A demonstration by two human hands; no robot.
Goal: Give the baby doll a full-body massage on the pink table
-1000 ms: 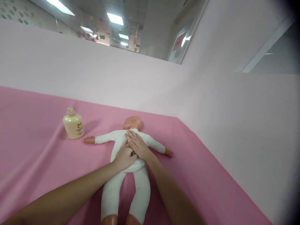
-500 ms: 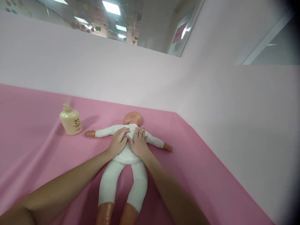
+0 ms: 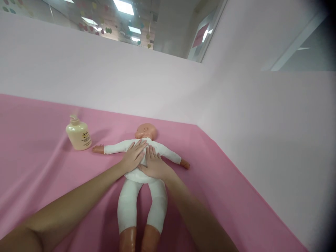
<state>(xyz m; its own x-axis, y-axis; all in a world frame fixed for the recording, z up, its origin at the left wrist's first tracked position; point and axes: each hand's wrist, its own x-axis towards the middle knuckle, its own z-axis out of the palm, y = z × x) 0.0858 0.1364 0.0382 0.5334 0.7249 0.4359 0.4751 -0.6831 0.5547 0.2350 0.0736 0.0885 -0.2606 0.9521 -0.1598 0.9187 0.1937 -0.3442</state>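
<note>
Baby doll in a white one-piece suit [image 3: 143,175], plastic, bald peach head, bare peach hands and feet. Position: flat on its back on the pink cloth-covered surface [image 3: 223,196], head toward the far pale wall, arms stretched out to both sides, legs straight and pointing at the wearer of the camera. Head turned slightly to one side.

Left hand [image 3: 133,155]: laid palm-down on the doll's chest, fingers spread and extended toward its shoulder; flat contact, nothing gripped.

Right hand [image 3: 154,164]: laid palm-down on the doll's chest and belly, just beside the left hand and touching it at the fingers; fingers extended and lightly apart, nothing pinched or enclosed.

Both forearms reach in from the near edge, crossing above the doll's hips on either side.

Cream-yellow squat plastic pump bottle [image 3: 78,134], dark print on its front: upright on the cloth, near the doll's outstretched hand on the left, not touching it.

Pale pink partition wall [image 3: 157,87]: runs behind and along the right edge of the cloth.
</note>
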